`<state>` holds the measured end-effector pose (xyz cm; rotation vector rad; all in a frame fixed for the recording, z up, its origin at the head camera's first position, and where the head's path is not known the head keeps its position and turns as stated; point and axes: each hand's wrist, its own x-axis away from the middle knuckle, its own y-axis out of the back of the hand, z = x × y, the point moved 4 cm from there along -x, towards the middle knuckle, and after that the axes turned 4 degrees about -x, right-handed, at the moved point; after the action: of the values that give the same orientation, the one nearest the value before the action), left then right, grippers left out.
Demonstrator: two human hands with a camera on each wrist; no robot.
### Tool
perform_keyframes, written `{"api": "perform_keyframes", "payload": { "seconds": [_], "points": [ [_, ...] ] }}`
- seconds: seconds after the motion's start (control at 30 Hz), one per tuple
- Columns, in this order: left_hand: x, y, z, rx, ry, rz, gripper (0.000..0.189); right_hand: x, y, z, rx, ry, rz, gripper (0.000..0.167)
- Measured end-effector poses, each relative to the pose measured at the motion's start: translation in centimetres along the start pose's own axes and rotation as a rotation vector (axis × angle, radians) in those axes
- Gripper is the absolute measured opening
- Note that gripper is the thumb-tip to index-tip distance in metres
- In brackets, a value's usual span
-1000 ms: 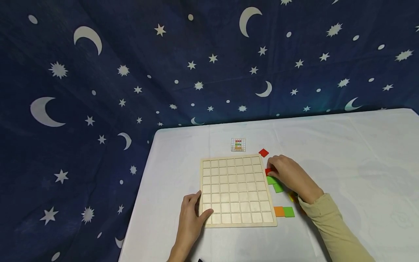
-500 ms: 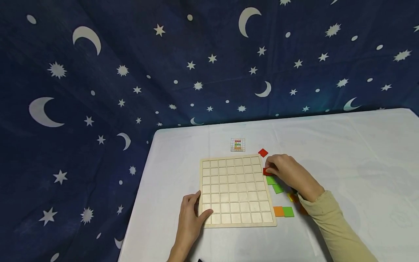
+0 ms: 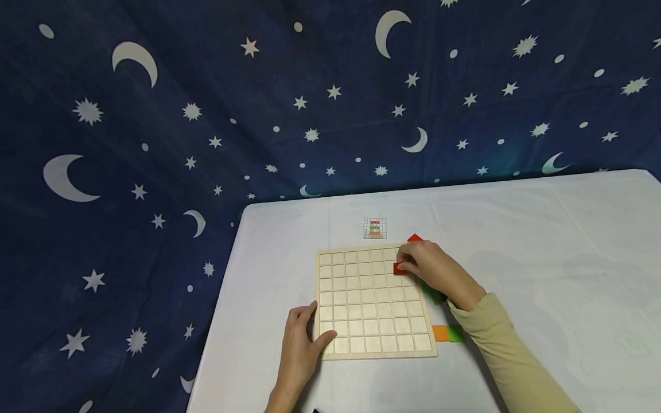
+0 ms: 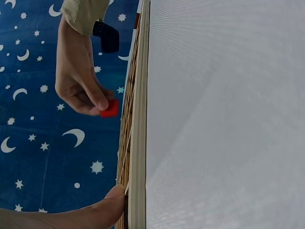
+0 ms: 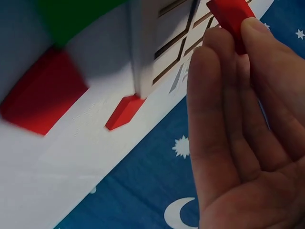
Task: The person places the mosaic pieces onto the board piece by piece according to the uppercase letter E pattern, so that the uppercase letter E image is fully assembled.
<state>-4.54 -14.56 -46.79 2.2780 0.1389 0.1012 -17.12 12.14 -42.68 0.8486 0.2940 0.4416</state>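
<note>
A pale wooden grid board (image 3: 361, 298) lies on the white table. My left hand (image 3: 299, 347) holds its near left corner, thumb over the rim and fingers along the left side; the thumb (image 4: 110, 205) also shows on the edge in the left wrist view. Over the board's upper right cells, my right hand (image 3: 439, 272) pinches a small red square tile (image 3: 398, 269) between thumb and fingertips. The right wrist view shows this tile (image 5: 233, 19) at the fingertips, raised off the board.
Past the board's far edge lies a small printed pattern card (image 3: 374, 228). A loose red tile (image 3: 415, 237) rests by the far right corner. Along the right side are an orange tile (image 3: 440, 333) and green tiles (image 3: 455, 334), partly hidden by the right arm. A starry curtain (image 3: 330, 103) hangs behind.
My right hand has picked the red tile up from beside the board's right edge and carried it left over the grid. My left hand stays where it was.
</note>
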Motion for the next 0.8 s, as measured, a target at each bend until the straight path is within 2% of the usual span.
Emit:
{"api": "perform_keyframes", "payload": {
  "seconds": [0.3,0.57,0.8],
  "points": [
    [0.2,-0.1,0.0,-0.003,0.001,0.012,0.073,-1.3,-0.7,1.0,0.026,0.077,0.001,0.010],
    [0.3,0.1,-0.3,-0.022,-0.035,0.007,0.071,-2.3,-1.7,1.0,-0.003,0.052,0.034,0.007],
    [0.4,0.1,-0.3,-0.027,-0.033,0.012,0.071,-2.7,-2.4,1.0,-0.003,0.073,0.007,0.009]
  ]
}}
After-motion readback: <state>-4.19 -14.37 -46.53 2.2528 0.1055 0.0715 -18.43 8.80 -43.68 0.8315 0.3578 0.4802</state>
